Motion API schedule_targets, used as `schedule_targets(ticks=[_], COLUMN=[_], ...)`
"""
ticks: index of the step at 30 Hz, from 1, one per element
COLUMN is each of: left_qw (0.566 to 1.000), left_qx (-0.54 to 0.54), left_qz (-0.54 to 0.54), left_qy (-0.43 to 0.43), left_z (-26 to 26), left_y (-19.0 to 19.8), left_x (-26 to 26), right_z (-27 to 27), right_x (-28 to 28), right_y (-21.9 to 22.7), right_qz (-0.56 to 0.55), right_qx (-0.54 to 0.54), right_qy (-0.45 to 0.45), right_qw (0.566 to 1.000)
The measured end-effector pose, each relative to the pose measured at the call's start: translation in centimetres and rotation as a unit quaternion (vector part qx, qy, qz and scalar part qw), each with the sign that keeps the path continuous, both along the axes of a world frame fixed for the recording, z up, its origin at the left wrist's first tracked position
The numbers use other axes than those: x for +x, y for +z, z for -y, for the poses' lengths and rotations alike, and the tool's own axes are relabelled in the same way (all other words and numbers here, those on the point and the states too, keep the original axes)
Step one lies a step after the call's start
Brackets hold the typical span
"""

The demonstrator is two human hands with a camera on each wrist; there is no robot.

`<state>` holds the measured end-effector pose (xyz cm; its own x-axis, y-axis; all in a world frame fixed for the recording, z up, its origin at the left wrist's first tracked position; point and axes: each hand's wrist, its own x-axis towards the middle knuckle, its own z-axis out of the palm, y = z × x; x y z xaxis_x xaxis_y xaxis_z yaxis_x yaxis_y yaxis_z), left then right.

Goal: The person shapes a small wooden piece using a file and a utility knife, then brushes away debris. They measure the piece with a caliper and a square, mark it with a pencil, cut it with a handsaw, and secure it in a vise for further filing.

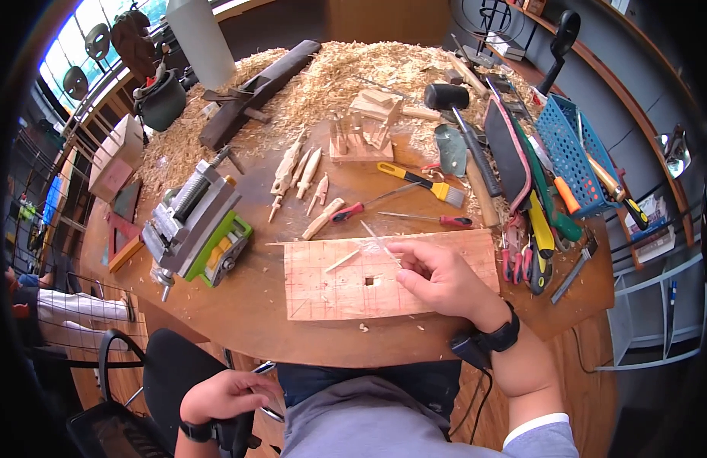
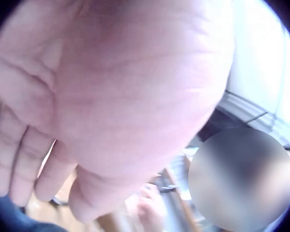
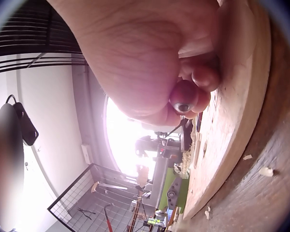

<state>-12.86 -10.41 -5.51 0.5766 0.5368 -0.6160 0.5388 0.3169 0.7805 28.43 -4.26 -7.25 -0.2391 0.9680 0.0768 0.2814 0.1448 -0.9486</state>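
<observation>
My right hand (image 1: 445,282) is over the right part of a pale wooden board (image 1: 315,294), pinching a thin, pale, pointed tool (image 1: 378,240) that slants up and left. Between the curled fingers in the right wrist view shows a rounded, shiny end (image 3: 183,104) of the held tool. Pencil-like lines cross the board, and a small square hole (image 1: 369,282) is cut in it, just left of the thumb. A thin wood stick (image 1: 342,261) lies on top. Away from the board, my left hand (image 1: 227,395) hangs relaxed beside the lap, holding nothing; its palm (image 2: 135,87) fills the left wrist view.
A grey and green vise (image 1: 197,221) stands at left. Beyond the board lie carved wood pieces (image 1: 288,172), a yellow brush (image 1: 445,192) and red-handled tools (image 1: 349,212). Shavings (image 1: 353,65) cover the back. Knives, cutters and a blue basket (image 1: 571,153) are at right.
</observation>
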Motion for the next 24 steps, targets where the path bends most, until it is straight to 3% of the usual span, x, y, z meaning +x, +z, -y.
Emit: schedule_targets(ticks=[1, 3, 5, 7, 12, 15, 24], left_qw=[0.997, 0.979, 0.917, 0.887, 0.865, 0.857, 0.892], left_qx=[-0.013, 0.172, 0.376, 0.457, 0.490, 0.497, 0.448], left_qz=[0.072, 0.032, -0.012, -0.002, -0.050, -0.052, -0.003], left_qy=[0.031, -0.102, -0.132, -0.073, -0.096, -0.123, -0.066], left_z=[-0.7, -3.9, -6.7, -9.2, -13.7, -14.6, -15.5], left_y=[2.6, 6.5, 7.3, 5.6, 1.9, 0.9, 1.0], left_x=[2.5, 6.8, 11.1, 14.5, 17.5, 17.8, 16.7], right_z=[0.0, -0.1, -0.1, -0.1, -0.2, -0.1, -0.1], right_x=[0.1, 0.1, 0.0, 0.0, -0.1, 0.1, -0.6], right_y=[0.0, -0.1, -0.1, -0.1, -0.1, 0.2, 1.0], right_qz=[0.004, 0.021, 0.022, 0.023, 0.042, 0.056, 0.055], right_qx=[0.000, 0.007, 0.011, 0.012, 0.067, 0.014, 0.003], right_qy=[-0.001, 0.004, -0.002, -0.009, -0.014, 0.011, 0.001], right_qw=[1.000, 1.000, 1.000, 1.000, 0.997, 0.998, 0.998])
